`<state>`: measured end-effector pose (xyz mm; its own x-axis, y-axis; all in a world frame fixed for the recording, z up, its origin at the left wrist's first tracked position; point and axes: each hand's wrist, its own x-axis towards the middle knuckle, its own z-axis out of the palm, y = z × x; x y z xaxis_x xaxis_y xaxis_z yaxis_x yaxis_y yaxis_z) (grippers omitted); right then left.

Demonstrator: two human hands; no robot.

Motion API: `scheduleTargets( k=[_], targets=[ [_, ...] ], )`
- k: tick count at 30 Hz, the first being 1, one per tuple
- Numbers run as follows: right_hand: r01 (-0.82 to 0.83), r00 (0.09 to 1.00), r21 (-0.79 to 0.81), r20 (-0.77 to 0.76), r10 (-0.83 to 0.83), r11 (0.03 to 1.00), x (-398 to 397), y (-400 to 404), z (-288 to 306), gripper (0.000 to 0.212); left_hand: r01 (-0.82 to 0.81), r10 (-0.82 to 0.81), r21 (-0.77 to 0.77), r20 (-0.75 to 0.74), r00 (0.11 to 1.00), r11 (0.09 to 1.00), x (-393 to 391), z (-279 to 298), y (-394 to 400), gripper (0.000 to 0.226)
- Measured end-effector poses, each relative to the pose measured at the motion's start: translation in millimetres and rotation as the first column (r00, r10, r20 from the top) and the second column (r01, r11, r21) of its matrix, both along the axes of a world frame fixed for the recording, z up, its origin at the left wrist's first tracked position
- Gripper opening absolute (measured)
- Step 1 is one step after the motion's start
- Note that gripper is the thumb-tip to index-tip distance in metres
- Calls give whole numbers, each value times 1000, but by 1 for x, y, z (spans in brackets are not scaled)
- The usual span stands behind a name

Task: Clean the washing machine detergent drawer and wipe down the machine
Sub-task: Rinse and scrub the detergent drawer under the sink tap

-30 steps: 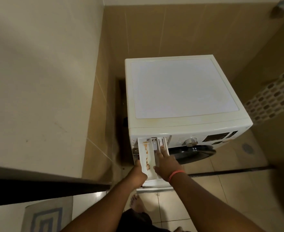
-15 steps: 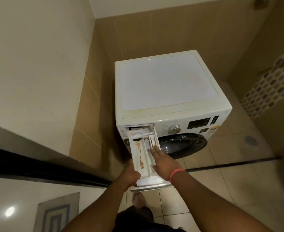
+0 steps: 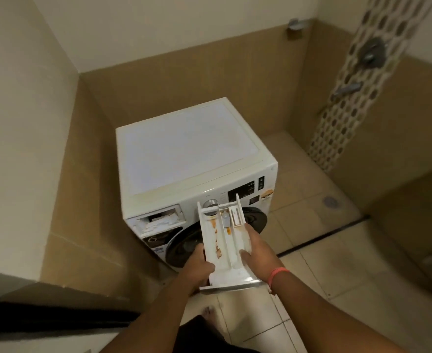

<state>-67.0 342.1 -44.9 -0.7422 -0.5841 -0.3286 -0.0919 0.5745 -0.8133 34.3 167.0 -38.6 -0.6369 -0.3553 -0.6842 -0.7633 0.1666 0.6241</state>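
Drawer [image 3: 221, 240] is fully out of the washer [image 3: 184, 159], held in the air in front of the door [image 3: 184, 247], both arms stretched forward from the bottom of the view. Left hand [image 3: 199, 266] grips the drawer's left wall near the front end, fingers wrapped under and thumb over the rim. Right hand [image 3: 256, 253] clamps the right wall, thumb hooked inside the tray and fingers lying along the outside, pointing away from the body. There's an orange band [image 3: 277, 273] on the right wrist.

The drawer tilts a bit, its far end higher and leaning right, overlapping the dial [image 3: 211, 203] and the panel. Orange-brown gunk streaks down the left compartment and there's some around the middle one too. Looks like a small bluish cap sits in the middle section, but it's too blurry to be sure.

The empty slot [image 3: 158, 220] at the washer's top left corner is open, with whitish crust inside. A bare foot [image 3: 208, 313] shows on the tiled floor [image 3: 311, 263] under the drawer.
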Motion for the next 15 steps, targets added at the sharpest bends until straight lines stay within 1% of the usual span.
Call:
scheduleTargets(
  k=[1, 3, 5, 8, 11, 15],
  targets=[
    [65, 996, -23, 59, -64, 998, -5, 8, 2, 69, 35, -35, 16, -9, 999, 999, -10, 1, 4, 57],
    [224, 966, -15, 139, -220, 974, -17, 25, 4, 58, 112, -111, 42, -27, 994, 993, -35, -2, 9, 56],
    [357, 919, 20, 174, -355, 934, -30, 44, 6, 48, 183, -182, 53, -34, 983, 982, -66, -8, 14, 58],
    [473, 859, 49, 194, -473, 879, -49, 69, 10, 34, 318, -313, 80, -68, 947, 945, -113, -6, 27, 61],
    [615, 765, 36, 215, -607, 788, -64, 92, 15, 33, 435, -425, 92, -108, 899, 896, -158, 3, 47, 65],
    [788, 593, 11, 253, -764, 615, -72, 115, 23, 29, 603, -591, 89, -130, 796, 793, -212, 16, 79, 65]
  ],
)
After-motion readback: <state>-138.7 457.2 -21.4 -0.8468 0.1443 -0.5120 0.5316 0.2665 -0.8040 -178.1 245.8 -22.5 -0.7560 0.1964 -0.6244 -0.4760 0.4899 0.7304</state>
